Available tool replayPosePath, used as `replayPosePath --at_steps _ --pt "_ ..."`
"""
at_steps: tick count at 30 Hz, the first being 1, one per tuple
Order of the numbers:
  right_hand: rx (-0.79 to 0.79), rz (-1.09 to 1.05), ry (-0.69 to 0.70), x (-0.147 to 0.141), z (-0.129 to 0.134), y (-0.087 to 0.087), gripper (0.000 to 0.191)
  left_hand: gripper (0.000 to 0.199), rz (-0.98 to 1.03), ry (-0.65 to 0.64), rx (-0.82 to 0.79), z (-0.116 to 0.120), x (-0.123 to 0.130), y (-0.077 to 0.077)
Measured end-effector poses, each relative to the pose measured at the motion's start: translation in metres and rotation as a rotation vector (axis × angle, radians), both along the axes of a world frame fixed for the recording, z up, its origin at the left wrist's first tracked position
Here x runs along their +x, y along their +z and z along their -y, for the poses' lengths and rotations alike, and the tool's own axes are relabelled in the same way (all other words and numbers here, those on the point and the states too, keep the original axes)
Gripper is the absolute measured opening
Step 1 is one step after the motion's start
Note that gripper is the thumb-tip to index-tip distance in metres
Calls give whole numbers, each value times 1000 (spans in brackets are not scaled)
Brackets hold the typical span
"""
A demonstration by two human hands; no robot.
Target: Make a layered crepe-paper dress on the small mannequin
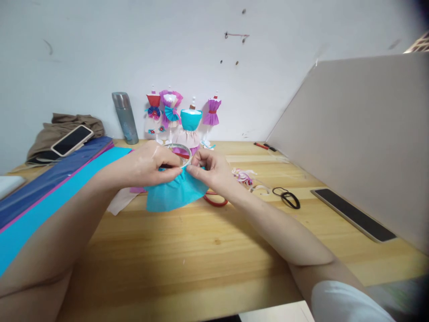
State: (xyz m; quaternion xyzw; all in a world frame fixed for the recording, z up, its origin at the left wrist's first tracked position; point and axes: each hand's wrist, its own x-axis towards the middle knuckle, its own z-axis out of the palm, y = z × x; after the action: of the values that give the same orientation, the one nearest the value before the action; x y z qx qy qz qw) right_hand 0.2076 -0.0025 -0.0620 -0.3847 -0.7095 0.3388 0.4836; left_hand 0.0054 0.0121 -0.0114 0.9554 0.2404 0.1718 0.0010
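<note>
Between fingers (171, 174), gathered turquoise sheet (174, 194).

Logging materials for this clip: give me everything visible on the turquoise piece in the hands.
The turquoise piece is a thin, matte sheet, crepe paper or light cloth by its look. Its top is gathered into pleats, pinched by the fingers of the left hand and right hand. It flares downward like a small skirt, with a plain, gently curved lower edge. It's held above the front part of the wooden table, left of a red loop. Whether its hem touches the tabletop can't be told.
</note>
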Motion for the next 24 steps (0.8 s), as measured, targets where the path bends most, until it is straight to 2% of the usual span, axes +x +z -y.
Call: replayPosePath --at_steps 10,17,24 --pt "-12 1 -22 1 -6 -6 30 32 47 -74 70 -3 2 -6" --pt "0 -23 17 5 -3 0 26 31 39 -50 -115 -2 -5 11" --pt "73 -13 13 7 -5 -2 17 31 -8 -14 -126 -4 -7 9"
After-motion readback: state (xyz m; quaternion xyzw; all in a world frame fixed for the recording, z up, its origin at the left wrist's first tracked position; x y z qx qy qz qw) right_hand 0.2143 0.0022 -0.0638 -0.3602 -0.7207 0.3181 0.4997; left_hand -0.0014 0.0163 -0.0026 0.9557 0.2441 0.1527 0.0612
